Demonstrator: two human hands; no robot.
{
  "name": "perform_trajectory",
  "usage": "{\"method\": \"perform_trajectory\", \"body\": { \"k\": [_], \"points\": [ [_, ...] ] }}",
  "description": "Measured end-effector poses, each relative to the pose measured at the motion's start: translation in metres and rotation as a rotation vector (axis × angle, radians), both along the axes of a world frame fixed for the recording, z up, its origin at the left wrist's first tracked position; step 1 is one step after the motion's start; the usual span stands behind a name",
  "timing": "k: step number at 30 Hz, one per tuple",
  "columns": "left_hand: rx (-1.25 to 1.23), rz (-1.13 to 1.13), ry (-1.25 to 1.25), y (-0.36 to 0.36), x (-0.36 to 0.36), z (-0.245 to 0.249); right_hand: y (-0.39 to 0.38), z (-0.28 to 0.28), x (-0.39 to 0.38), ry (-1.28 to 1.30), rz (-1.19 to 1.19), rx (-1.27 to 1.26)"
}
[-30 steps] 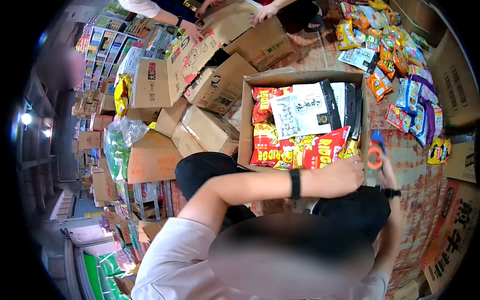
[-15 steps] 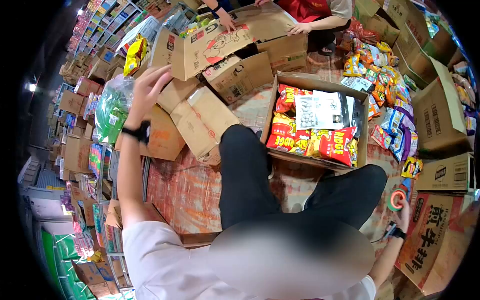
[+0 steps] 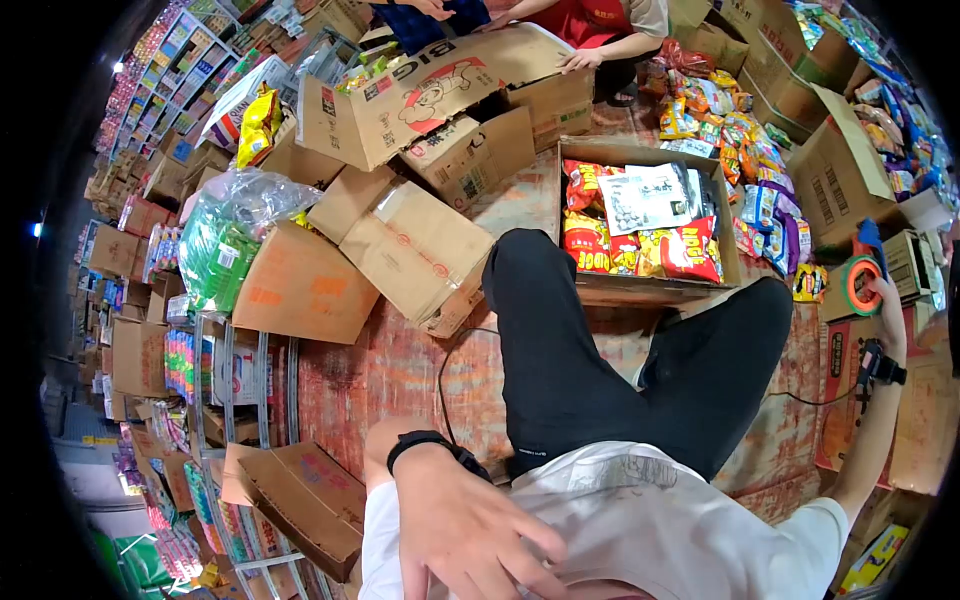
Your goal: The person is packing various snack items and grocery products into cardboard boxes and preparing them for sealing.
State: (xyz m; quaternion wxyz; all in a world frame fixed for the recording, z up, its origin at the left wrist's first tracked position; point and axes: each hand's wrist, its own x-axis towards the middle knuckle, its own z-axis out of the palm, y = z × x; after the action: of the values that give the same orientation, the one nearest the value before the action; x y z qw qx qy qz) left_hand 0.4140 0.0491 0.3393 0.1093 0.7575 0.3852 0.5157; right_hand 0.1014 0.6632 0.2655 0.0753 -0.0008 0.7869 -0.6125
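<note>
A: Report the right hand first.
B: The right hand (image 3: 888, 308) is out at the right, arm extended. Its fingers are curled round a tape dispenser (image 3: 850, 288), which carries an orange and green roll; a blue part points to the far side. The full finger placement is hidden.

A: The left hand?
B: The left hand (image 3: 480, 540) is near, in front of the white shirt (image 3: 690, 510). Its fingers are spread and slightly bent, and nothing shows in its grasp. A black wristband (image 3: 435, 447) sits on that wrist.

A: What lies around them?
B: Brown cartons (image 3: 930, 430) stand at the right, by the right arm. Whether the dispenser touches any carton, I cannot tell. Beyond the knees, left of the dispenser, stands an uncovered box (image 3: 640, 288). It contains red and yellow snack bags (image 3: 690, 248), with a white and black pouch (image 3: 645, 198) lying over them.

A: Farther out?
B: To the far right, a heap of loose snack packets (image 3: 755, 150) lies just beside that box. At the left, a closed-up carton (image 3: 415, 250) lies askew near a clear plastic bag (image 3: 225, 255) of green goods. On the far side, a co-worker's hand (image 3: 580, 60) rests on a large printed carton (image 3: 450, 85).
</note>
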Motion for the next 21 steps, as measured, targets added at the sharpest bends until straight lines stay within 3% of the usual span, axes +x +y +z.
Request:
{"method": "perform_trajectory", "body": {
  "k": [2,6,10,14,15,19,21],
  "points": [
    [0.008,0.025,-0.009,-0.009,0.01,0.001,-0.048,0.014,0.015,-0.034,0.066,0.007],
    [0.042,0.176,0.011,-0.021,0.034,0.003,-0.073,0.017,0.027,-0.063,0.203,0.021],
    [0.119,0.25,0.063,-0.02,0.051,-0.003,-0.07,0.004,0.028,-0.042,0.131,0.0],
    [0.011,0.108,0.071,-0.013,0.046,0.003,-0.075,0.008,0.039,-0.06,0.094,-0.046],
    [0.098,0.131,0.149,-0.011,0.048,0.0,-0.09,0.013,0.05,-0.038,-0.027,-0.063],
    [0.365,0.236,0.449,-0.007,0.056,-0.019,-0.061,-0.006,0.042,-0.078,0.053,-0.063],
    [0.304,0.227,0.404,-0.01,0.053,-0.013,-0.072,-0.003,0.05,-0.07,-0.066,-0.048]
  ]
}}
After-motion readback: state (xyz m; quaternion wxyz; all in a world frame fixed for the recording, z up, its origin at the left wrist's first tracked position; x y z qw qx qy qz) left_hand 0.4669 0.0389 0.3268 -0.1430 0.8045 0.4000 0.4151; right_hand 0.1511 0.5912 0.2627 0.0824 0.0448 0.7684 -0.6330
